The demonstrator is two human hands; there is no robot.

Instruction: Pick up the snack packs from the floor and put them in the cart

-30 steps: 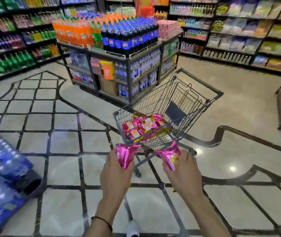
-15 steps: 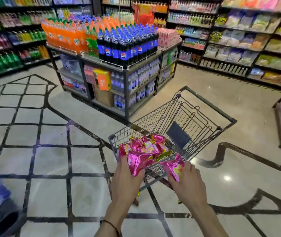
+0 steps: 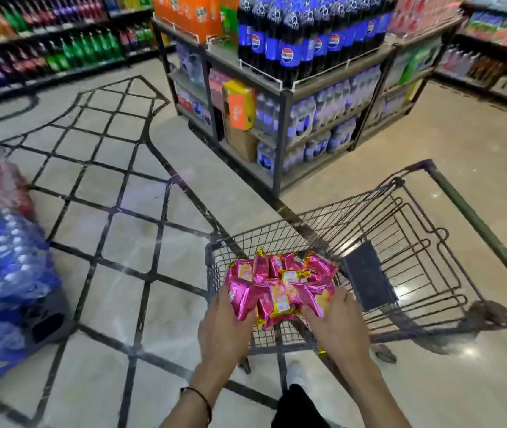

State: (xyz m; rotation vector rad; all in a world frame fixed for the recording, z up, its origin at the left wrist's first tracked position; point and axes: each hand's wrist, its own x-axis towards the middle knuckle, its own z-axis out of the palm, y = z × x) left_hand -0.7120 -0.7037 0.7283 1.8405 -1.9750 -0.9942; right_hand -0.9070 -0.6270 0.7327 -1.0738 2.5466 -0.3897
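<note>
The snack packs (image 3: 280,270) lie in a pink heap inside the cart (image 3: 474,223). They are bunched at the basket's narrow end, the one away from the handle, close to its rim. Two more packs are held just above the heap's near edge, one in each hand.

The likely trouble is a pack slipping off. The foil looks slick and the heap is mounded hard by the rim, so a pack let go too near the edge could slide over the wire onto the floor (image 3: 100,273). A push on the rim might also set the cart rolling on the polished tiles.

The left hand (image 3: 227,329) reaches in with its back upward, its fingers curled under a pack and gripping it. The right hand (image 3: 338,325) mirrors it, fingers wrapped around another pack. The fingertips are hidden beneath the wrappers. Both wrists hang low over the near rim, with the forearms angling in toward each other.
</note>
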